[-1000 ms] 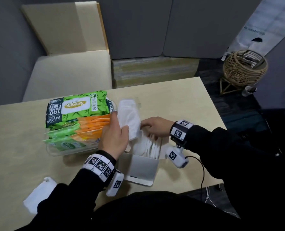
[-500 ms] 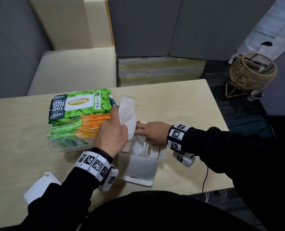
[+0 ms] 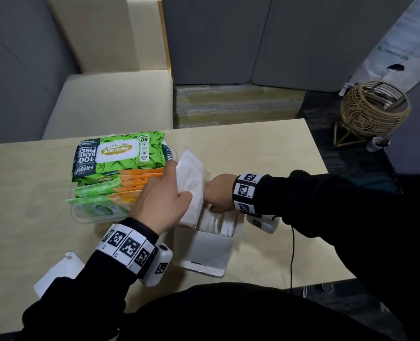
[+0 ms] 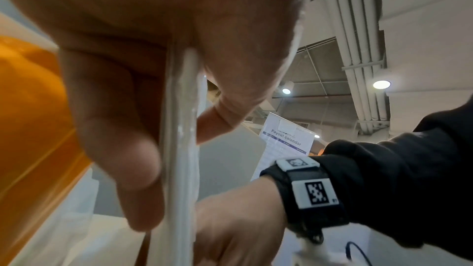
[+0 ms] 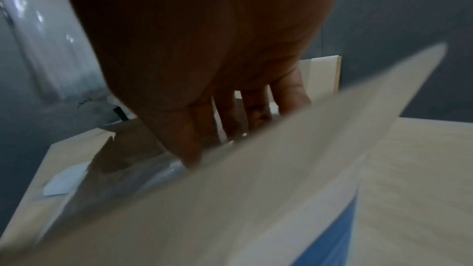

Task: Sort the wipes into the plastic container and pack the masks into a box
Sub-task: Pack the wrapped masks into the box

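My left hand (image 3: pixel 175 185) pinches a white wrapped mask (image 3: pixel 191 183) between thumb and fingers and holds it on edge over the left side of the open white box (image 3: pixel 209 249). The left wrist view shows the mask (image 4: pixel 181 159) edge-on between my thumb and fingers (image 4: pixel 122 149). My right hand (image 3: pixel 217 193) reaches into the box with straight fingers (image 5: pixel 230 120) against the several masks (image 3: pixel 220 223) standing inside. Green and orange wipes packs (image 3: pixel 120 156) lie stacked in the clear plastic container (image 3: pixel 93 216) to the left of the box.
A white flat item (image 3: pixel 56 274) lies near the table's front left edge, partly under my left sleeve. A box flap (image 5: pixel 294 169) fills the foreground of the right wrist view. A cushioned bench and a wicker basket (image 3: pixel 373 109) stand beyond the table (image 3: pixel 265 148).
My left hand has turned the mask on edge and lowered it to the box opening. My right hand has pushed further into the box, against the masks inside.
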A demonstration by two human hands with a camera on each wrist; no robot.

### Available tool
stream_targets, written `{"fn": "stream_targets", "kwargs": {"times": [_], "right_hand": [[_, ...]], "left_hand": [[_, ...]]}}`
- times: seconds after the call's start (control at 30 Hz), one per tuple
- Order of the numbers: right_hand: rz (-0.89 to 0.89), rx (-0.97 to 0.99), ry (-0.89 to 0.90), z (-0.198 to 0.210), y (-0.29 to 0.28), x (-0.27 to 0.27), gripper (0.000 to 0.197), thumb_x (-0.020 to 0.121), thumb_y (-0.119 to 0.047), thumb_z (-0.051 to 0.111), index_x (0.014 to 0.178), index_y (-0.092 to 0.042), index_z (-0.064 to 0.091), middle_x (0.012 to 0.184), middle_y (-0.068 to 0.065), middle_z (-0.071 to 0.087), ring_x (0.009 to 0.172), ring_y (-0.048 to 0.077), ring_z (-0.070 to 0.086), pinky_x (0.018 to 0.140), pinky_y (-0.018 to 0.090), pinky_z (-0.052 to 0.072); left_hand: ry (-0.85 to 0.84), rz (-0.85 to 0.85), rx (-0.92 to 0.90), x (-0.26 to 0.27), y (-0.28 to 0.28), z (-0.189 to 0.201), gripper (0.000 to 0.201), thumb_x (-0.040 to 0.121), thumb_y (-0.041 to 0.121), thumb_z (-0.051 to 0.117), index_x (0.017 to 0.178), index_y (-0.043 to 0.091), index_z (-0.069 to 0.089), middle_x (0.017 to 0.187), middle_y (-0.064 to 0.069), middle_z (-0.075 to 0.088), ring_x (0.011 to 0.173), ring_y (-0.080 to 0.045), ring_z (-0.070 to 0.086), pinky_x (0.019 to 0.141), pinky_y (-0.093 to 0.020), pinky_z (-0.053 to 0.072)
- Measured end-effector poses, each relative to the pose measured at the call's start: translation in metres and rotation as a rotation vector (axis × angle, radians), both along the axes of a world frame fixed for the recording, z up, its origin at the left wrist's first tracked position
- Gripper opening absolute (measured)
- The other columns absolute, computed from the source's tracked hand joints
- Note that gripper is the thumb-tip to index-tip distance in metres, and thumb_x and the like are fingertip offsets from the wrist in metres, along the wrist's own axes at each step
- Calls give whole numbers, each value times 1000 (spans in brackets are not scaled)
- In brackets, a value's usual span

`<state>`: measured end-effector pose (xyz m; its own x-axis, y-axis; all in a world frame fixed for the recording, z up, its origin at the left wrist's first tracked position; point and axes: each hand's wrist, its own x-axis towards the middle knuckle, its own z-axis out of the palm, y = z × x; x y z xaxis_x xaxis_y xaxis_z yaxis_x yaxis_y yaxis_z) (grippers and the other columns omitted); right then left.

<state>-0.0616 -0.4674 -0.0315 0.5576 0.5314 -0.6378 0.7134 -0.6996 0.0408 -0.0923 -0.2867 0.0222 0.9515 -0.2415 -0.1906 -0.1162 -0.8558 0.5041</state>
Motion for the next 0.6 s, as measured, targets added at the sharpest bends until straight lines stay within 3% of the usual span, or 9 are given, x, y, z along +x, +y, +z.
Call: {"fn": "stream_targets", "kwargs": {"times": [0.1, 0.2, 0.37, 0.5, 0.6], "right_hand": [[10, 26, 120, 0, -17, 1, 38, 100, -32, 57, 136, -21, 65, 140, 6, 55, 120, 29, 59, 84, 36, 46], [-29, 73, 149, -3, -43, -3, 49, 97, -30, 64, 145, -20, 58, 145, 7, 50, 128, 29, 53, 94, 37, 47], [-66, 218, 120, -10, -63, -14, 53, 84, -18, 73, 137, -21, 66, 140, 2, 56, 123, 30, 57, 93, 45, 54], [-94, 201, -7, 1, -74, -18, 42, 91, -28, 68, 133, -30, 68, 135, 1, 60, 121, 29, 56, 91, 43, 51], [-144, 261, -34, -3, -85, -22, 45, 92, -31, 65, 137, -33, 64, 136, 0, 58, 120, 28, 50, 93, 44, 48]], "left_hand": [[23, -29, 86, -3, 2, -8, 50, 88, 17, 56, 134, 14, 36, 66, -7, 50, 67, -34, 49, 59, -41, 40], [-2, -11, 92, -4, -1, -14, 45, 91, 16, 53, 132, 12, 36, 66, -5, 47, 65, -32, 47, 57, -37, 31], [-14, -123, 115, -10, -41, -36, 37, 100, 20, 49, 131, 15, 30, 81, -13, 60, 68, -32, 53, 59, -41, 43], [64, -240, 271, -15, -51, -62, 40, 98, 11, 47, 135, 13, 33, 95, -17, 71, 73, -32, 56, 64, -38, 42], [89, -253, 308, -14, -51, -67, 43, 95, 11, 47, 136, 12, 35, 101, -19, 71, 79, -34, 60, 68, -39, 44]]}}
